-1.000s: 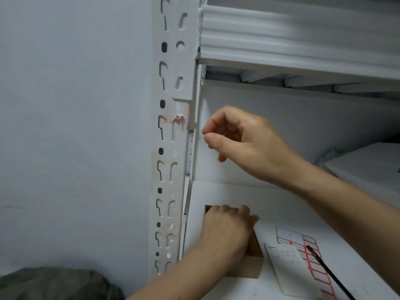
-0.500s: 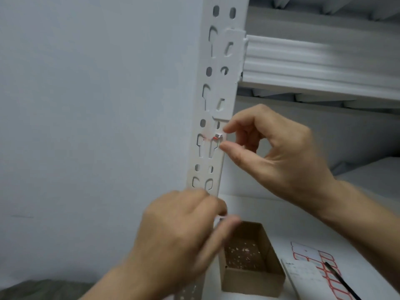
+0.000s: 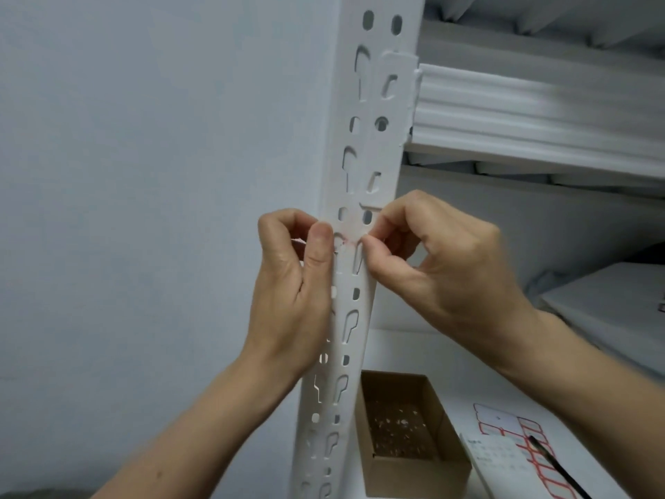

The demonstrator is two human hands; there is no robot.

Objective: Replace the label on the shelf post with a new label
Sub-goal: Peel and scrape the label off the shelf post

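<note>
Single head-worn wide-angle view — facing forward, very near the shelf post (image 3: pixel 390 153), post mid-frame

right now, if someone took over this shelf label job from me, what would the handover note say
Left hand: fingers curled, thumb against the left edge of the shelf post; whether it holds anything I cannot tell.
Right hand: thumb and forefinger pinch the old label, a reddish remnant on the post's front.
On the shelf: cardboard box with paper scraps inside, label sheet with red-edged labels, pen lying across it.
Done: most of the old label looks peeled off.
Left: pick off the remnant, then stick on a fresh one from the sheet.
</note>
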